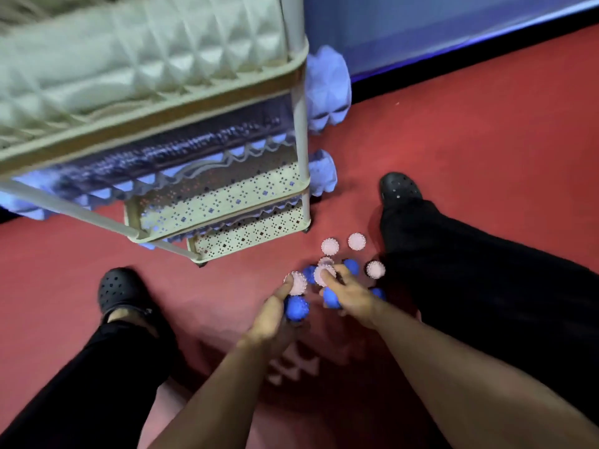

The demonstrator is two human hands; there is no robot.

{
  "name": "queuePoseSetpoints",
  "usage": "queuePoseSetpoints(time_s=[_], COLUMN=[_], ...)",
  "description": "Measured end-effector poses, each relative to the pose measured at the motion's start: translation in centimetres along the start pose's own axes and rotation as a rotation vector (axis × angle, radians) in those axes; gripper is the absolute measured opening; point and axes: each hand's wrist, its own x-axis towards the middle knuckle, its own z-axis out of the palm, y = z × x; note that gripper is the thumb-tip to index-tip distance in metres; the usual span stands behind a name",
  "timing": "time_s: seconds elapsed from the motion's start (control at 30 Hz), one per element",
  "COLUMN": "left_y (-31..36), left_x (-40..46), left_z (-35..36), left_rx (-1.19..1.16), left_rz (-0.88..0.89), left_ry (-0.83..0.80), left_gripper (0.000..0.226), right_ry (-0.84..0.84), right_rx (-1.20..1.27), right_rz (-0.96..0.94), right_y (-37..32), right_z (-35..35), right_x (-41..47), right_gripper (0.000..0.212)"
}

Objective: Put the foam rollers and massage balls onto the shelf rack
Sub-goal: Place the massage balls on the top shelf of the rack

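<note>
Spiky rubber massage balls are lying scattered on the red floor (453,140) beside the cream perforated shelf rack (246,202).
Left hand (275,322) is clutching a pink ball (299,283) and a blue ball (296,307); right hand (348,294) is curling round another pink one (322,274) (knobbly foam rollers (327,89) already shelved).

No legible text, label, brand, number or sign observed on any surface near either hand or elsewhere in view

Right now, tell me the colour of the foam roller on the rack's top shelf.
Cream-white, with a raised diamond texture: the textured foam roller, seen in the head view.
</note>
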Motion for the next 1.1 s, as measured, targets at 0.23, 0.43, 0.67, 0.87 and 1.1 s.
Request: queuePoseSetpoints(time_s=[0.23,0.43,0.67,0.87,1.1], left_y=[3.8,7.4,12.6,18.3,28.5], left_x=[-13.7,-26.4,-41.7,-55.0,-65.5], left_z=[1.8,4.1,7.4,9.8,14.0], left_rx=[-0.079,-0.029,0.098,0.396,0.704], left_rz=[0.232,0.53,0.929,1.47,1.844], left_ry=[-0.165,-0.309,-0.227,0.071,0.44], left_gripper=[0.033,0.038,0.038,0.038,0.044], right_ry=[-0.153,-0.305,-0.375,-0.235,0.291], right_rx=[0.626,0.641,0.519,0.161,-0.423], right_rz=[-0.012,-0.235,-0.662,-1.055,-1.438], right_y=[-9.7,-19.7,-32.1,-43.7,-58.2], right_z=[-1.3,-1.8,-2.0,-2.0,-2.2], right_x=[-12.1,-22.9,-36.9,-47.4,-54.3], right_gripper=[0.029,0.033,0.025,0.021,0.041])
